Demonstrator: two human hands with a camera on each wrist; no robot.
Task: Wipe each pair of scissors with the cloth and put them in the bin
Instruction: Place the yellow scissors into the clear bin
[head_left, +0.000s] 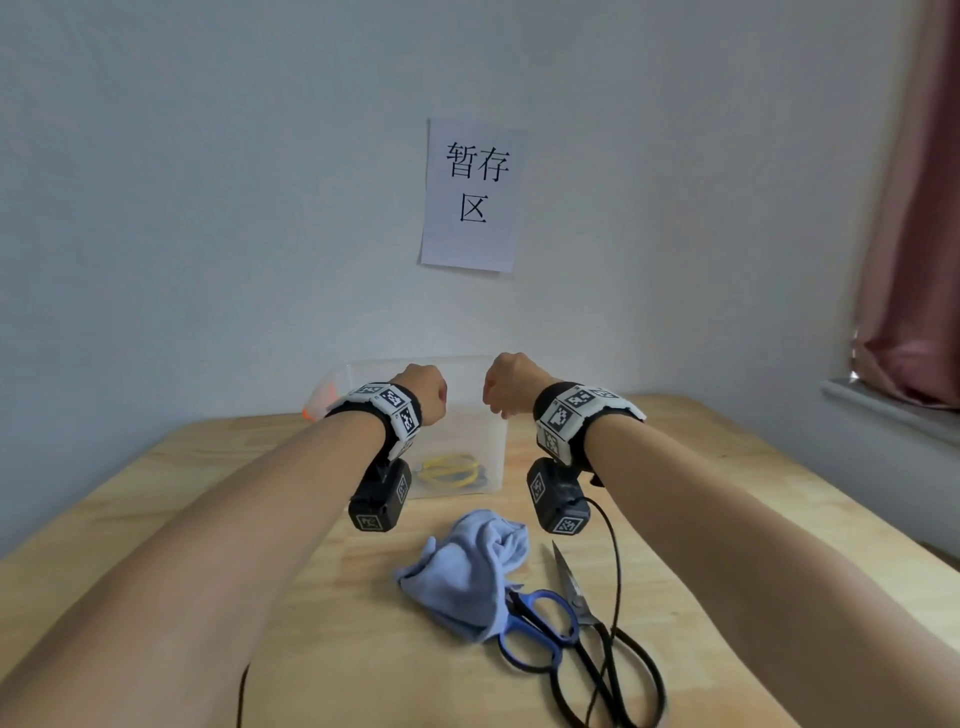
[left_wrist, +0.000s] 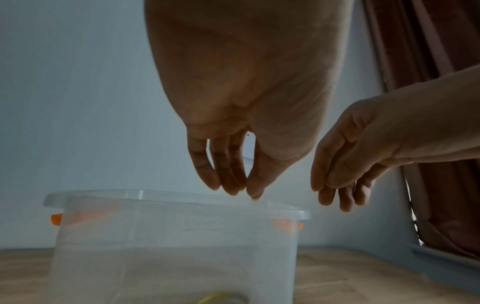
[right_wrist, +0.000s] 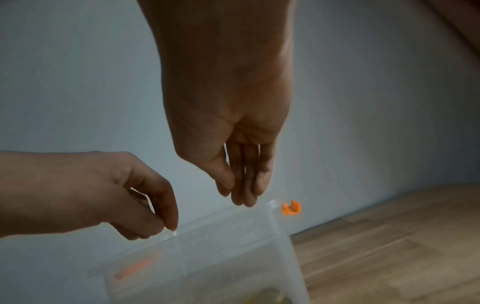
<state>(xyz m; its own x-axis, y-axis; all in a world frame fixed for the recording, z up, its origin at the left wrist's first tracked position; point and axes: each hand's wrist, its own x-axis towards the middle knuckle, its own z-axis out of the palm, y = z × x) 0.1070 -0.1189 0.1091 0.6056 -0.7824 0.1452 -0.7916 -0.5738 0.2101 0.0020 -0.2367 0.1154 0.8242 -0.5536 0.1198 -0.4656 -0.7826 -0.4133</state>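
Observation:
Both hands hang over the clear plastic bin (head_left: 491, 441) at the back of the wooden table (head_left: 218, 499). My left hand (left_wrist: 241, 193) points its relaxed fingers down above the rim and holds nothing. My right hand (right_wrist: 236, 197) hangs beside it, also with nothing in it. Yellow-handled scissors (head_left: 449, 470) show through the bin's wall, lying on its floor. Nearer to me, a crumpled light blue cloth (head_left: 467, 566) lies on the table. Blue-handled scissors (head_left: 540, 634) lie partly under the cloth. Black-handled scissors (head_left: 597, 639) lie right of them, blades pointing away.
The bin has orange latches (right_wrist: 291, 208) on its ends and stands close to the wall. A paper sign (head_left: 472, 195) hangs above it. A curtain (head_left: 914, 208) and a windowsill (head_left: 883, 410) are at the right. A black cable (head_left: 615, 582) trails across the table past the scissors.

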